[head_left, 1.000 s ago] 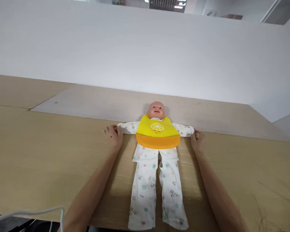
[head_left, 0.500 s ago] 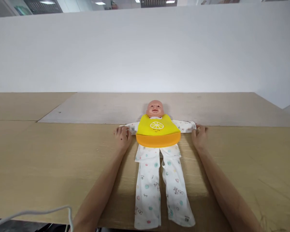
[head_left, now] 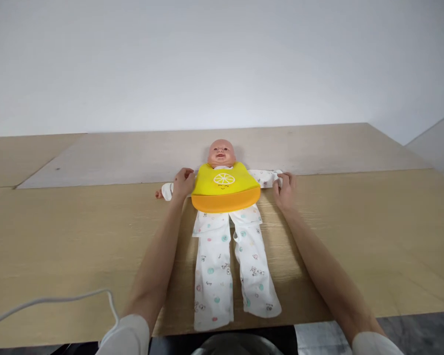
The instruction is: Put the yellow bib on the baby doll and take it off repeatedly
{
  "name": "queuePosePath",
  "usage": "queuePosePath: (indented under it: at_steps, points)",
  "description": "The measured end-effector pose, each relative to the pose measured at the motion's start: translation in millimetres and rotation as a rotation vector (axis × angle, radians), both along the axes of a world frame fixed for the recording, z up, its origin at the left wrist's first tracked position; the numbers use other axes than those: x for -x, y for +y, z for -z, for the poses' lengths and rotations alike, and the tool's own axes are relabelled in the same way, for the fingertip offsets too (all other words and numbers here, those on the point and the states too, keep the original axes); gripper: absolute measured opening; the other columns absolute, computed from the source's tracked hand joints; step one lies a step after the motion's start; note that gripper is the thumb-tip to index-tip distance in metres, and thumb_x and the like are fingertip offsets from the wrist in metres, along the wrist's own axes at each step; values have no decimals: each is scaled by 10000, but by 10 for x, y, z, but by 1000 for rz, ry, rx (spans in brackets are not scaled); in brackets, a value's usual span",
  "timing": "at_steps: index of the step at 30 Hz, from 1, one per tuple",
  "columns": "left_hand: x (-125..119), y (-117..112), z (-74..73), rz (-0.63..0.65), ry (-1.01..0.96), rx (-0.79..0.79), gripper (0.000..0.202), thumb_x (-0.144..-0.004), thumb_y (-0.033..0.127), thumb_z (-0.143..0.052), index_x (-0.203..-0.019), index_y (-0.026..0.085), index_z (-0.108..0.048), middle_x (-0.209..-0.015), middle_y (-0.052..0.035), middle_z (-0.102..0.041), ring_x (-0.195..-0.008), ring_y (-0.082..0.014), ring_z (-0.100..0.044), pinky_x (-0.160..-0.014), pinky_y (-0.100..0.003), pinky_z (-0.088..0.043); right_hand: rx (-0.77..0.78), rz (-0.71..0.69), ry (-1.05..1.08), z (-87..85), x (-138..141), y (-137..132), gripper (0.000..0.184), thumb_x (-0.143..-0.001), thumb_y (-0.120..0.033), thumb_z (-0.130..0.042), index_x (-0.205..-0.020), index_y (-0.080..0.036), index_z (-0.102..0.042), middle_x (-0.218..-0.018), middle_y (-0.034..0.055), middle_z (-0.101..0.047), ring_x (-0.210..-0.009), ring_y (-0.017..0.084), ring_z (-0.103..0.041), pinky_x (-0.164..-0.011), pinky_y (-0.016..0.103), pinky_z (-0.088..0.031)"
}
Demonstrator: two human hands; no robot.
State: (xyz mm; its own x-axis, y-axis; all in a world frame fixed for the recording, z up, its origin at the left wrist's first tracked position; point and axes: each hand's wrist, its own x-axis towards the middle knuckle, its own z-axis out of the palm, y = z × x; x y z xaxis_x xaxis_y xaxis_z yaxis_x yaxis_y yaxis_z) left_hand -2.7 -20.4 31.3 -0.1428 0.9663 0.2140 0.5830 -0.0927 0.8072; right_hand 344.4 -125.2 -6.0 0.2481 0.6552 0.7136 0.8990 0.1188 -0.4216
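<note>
The doll (head_left: 221, 150) lay on its back near the middle of the table (head_left: 77, 236), head toward the wall and legs toward the person. It wore a yellow bib (head_left: 225, 182) with a white citrus slice printed on the chest, and along the bib's lower edge ran an orange catch pocket (head_left: 226, 202); the pocket's inside was hidden, so its contents could not be told. Below the pocket came white printed trousers (head_left: 214, 276), the two legs slightly apart and lying flat. The sleeve on the person's left ended in a cuff (head_left: 166, 191) with the doll's small hand (head_left: 159, 194) poking out; the other sleeve (head_left: 261, 178) stretched toward the person's right.

The left hand (head_left: 184, 183) rested over the first sleeve, just beside the bib, its fingers bent; whether they pinched the cloth could not be told. The right hand (head_left: 285, 191) was at the end of the other sleeve, thumb and fingers curved about the cuff there, though how firmly they pressed could not be told.

Behind the doll's shoulders a paler strip (head_left: 140, 154) ran along the back of the table to the white wall (head_left: 207, 64). A white cable (head_left: 59, 299) looped near the person's left forearm, well apart from the doll
</note>
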Motion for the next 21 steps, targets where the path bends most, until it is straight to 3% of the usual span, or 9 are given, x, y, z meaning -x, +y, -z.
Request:
queuePosePath:
  at_steps: [3,7,10,13,17,21]
  points:
    - [-59,110,54,-12,-166,34,271,-709,257,-552,-957,171,-619,-839,-56,-670,-815,-204,-620,-741,-309,-468,-13,-27,-8,2,-3,0,201,-880,-235,-435,-1038,-164,-536,-1098,149,-526,-1079,244,-491,-931,437,-450]
    - [-173,204,58,-11,-539,151,399,-695,227,-572,-1090,172,-575,-812,-39,-659,-795,-181,-643,-730,-287,-491,-26,-58,-2,-49,30,7,204,-882,-230,-430,-1027,-150,-549,-1092,158,-544,-1081,245,-491,-943,455,-443]
    - [-223,220,9,34,-759,219,446,-690,186,-586,-1133,165,-544,-778,-32,-656,-768,-169,-653,-718,-273,-503,16,-101,32,-170,122,102,203,-869,-241,-423,-992,-166,-567,-1046,135,-601,-1042,239,-524,-944,443,-437]
    - [-206,215,-22,91,-893,248,454,-671,151,-600,-1120,140,-537,-766,-38,-662,-773,-166,-662,-742,-270,-511,102,-140,204,-363,269,335,233,-852,-288,-417,-972,-175,-580,-992,106,-652,-967,221,-579,-908,411,-453]
    - [-170,216,7,148,-929,281,525,-657,139,-622,-1173,129,-528,-784,-44,-678,-767,-168,-663,-730,-269,-513,364,-180,460,-583,478,770,328,-821,-343,-469,-1071,-161,-580,-1024,107,-664,-941,207,-612,-887,377,-466]
    - [-203,170,22,180,-803,288,564,-686,182,-630,-1241,134,-542,-820,-56,-686,-732,-178,-651,-670,-281,-508,727,-276,476,-609,642,1080,528,-805,-456,-529,-1228,-139,-537,-1146,161,-632,-999,255,-612,-912,417,-456]
